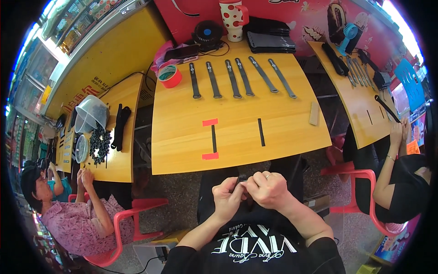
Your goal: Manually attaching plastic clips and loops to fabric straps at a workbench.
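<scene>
Just beyond the table's near edge and above my lap, my left hand [227, 198] and my right hand [266, 188] meet with fingers pinched. Between them is a small black piece [242, 177] with a shiny bit, possibly a strap end; most of it is hidden by my fingers. A ring shows on my right hand. On the wooden table [182, 130] lie several black straps [232, 78] side by side, each with a loop at its near end. Closer to me, a short black strip [213, 138] lies between two red tape pieces [210, 122], with another black strip [261, 132] to its right.
A tape roll [170, 76], phone [182, 52], black fan [208, 34], spotted tumbler [233, 20] and black pouches [271, 39] stand along the far side. People sit at side tables: left with black parts [99, 144], right with a strap [387, 108]. Red chairs [121, 233] flank me.
</scene>
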Available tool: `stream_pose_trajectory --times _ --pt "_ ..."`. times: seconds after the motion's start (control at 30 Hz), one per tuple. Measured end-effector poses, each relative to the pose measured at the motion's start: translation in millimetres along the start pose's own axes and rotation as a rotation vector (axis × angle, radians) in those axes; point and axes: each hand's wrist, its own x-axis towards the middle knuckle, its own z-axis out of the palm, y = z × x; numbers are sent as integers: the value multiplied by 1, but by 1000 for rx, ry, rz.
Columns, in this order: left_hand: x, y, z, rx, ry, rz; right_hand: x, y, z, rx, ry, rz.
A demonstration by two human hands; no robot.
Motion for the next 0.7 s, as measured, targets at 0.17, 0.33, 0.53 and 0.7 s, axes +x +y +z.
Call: stream_pose_trajectory --times 0.17,0.33,0.53,0.7 --pt "-2 1 -1 -44 -80 49 -1 7 -1 177 -6 54" --pt "-4 -5 -6 -59 -111 66 3 8 -5 208 -2 37" --pt "-6 1 -7 -80 -123 72 3 5 -5 212 -20 96" --pt "2 4 -22 -811 -363 -392 -1 5 -2 281 23 97"
